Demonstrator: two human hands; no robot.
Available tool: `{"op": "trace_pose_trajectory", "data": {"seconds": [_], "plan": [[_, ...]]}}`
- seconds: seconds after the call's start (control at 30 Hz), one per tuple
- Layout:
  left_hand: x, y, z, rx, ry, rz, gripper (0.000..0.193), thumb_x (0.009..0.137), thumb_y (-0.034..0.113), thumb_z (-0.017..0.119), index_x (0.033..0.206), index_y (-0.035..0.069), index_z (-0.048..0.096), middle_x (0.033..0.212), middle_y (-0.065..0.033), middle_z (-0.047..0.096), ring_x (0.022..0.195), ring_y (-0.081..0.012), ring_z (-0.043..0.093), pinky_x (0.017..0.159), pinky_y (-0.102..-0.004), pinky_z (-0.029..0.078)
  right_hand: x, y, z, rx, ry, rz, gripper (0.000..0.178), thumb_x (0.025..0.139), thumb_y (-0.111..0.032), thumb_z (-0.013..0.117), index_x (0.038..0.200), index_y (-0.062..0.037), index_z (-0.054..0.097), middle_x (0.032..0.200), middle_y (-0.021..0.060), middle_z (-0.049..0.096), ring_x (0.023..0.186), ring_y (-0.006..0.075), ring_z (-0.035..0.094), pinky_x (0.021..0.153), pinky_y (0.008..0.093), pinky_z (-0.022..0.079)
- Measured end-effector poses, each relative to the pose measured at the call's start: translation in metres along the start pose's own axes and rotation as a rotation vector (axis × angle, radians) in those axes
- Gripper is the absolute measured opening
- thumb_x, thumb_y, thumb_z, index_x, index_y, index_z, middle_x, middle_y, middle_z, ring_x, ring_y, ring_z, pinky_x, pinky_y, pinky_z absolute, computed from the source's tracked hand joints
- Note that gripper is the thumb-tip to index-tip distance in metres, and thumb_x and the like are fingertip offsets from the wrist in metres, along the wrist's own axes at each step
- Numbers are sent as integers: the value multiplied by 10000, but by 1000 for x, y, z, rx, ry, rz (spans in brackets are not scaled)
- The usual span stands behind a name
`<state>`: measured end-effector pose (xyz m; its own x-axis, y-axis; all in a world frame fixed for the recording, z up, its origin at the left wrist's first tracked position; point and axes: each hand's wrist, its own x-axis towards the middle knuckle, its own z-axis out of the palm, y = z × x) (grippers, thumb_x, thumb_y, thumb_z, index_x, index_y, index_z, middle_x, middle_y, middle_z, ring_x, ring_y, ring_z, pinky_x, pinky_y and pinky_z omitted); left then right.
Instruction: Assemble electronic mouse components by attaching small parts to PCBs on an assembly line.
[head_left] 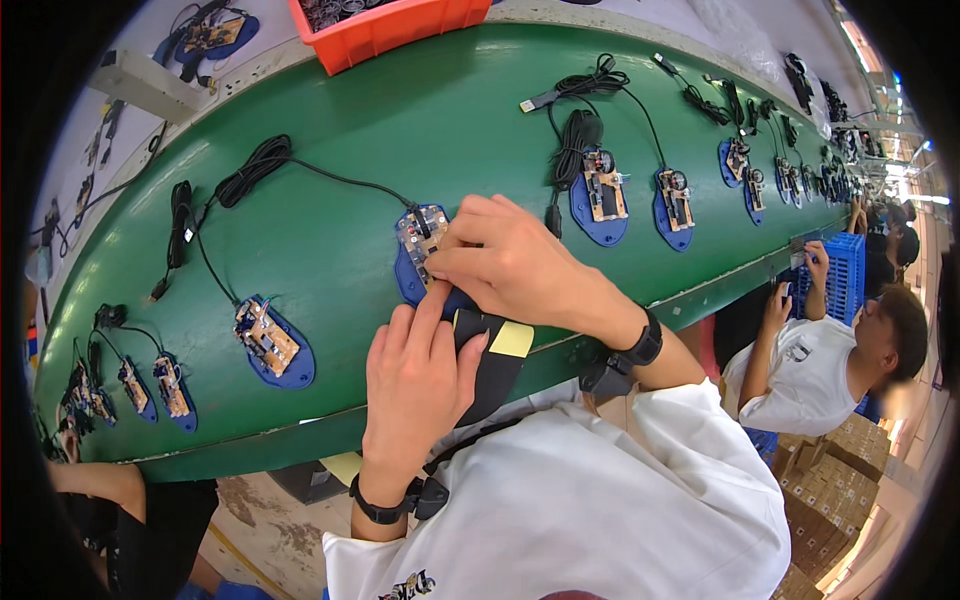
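Note:
On the green belt before me lies a half-built computer mouse, a blue base (408, 282) carrying a tan circuit board (418, 232), with a black cable running off to the left. My right hand (520, 265) reaches over it from the right, its thumb and fingers pinched at the board's edge; anything small between the fingertips is hidden. From below, my left hand (415, 375) meets the base's near end. Its index finger stretches up to the right thumb and the other fingers curl, hiding part of the base. Beside the left thumb is a black item with a yellow patch (512, 339).
More blue mouse bases with boards (270, 345) and coiled cables (252, 170) lie along the green belt (340, 110) on both sides. An orange bin (390, 35) of dark parts stands beyond it. A person (830, 350) sits to the right; another's arm (100, 485) shows at left.

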<state>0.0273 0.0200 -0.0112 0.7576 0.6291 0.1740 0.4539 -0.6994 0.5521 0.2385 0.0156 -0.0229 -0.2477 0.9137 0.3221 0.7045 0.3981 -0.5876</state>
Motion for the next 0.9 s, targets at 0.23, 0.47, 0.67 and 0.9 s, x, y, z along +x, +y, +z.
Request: {"op": "trace_pose_trajectory", "data": {"seconds": [0.23,0.47,0.67,0.9], "plan": [[2,1,0,-12,4,11,270,909,164,782,874,-47,618,1403,-196,660,925,-345,620,761,-449,527,4,-3,0,-60,146,93,196,795,-28,853,973,-103,817,1333,154,576,1074,325,549,855,408,510],[-3,-2,-2,-29,-2,25,298,928,192,778,864,-52,619,1427,-217,650,913,-334,626,762,-438,525,5,-9,11,36,256,433,657,802,-64,887,1404,-84,627,1422,169,466,1245,340,533,1024,414,486],[-9,-6,3,-43,17,59,333,924,219,789,848,-57,618,1468,-260,625,908,-340,635,749,-436,516,7,-13,18,25,168,515,788,756,-85,833,1486,-61,536,1430,181,445,1305,380,425,1032,515,360],[-11,-5,1,-43,18,17,337,919,210,796,860,-67,613,1453,-264,624,920,-370,645,777,-460,550,1,-23,17,-6,102,539,813,755,-84,830,1507,-85,524,1439,171,448,1323,371,426,1073,512,337]]}}
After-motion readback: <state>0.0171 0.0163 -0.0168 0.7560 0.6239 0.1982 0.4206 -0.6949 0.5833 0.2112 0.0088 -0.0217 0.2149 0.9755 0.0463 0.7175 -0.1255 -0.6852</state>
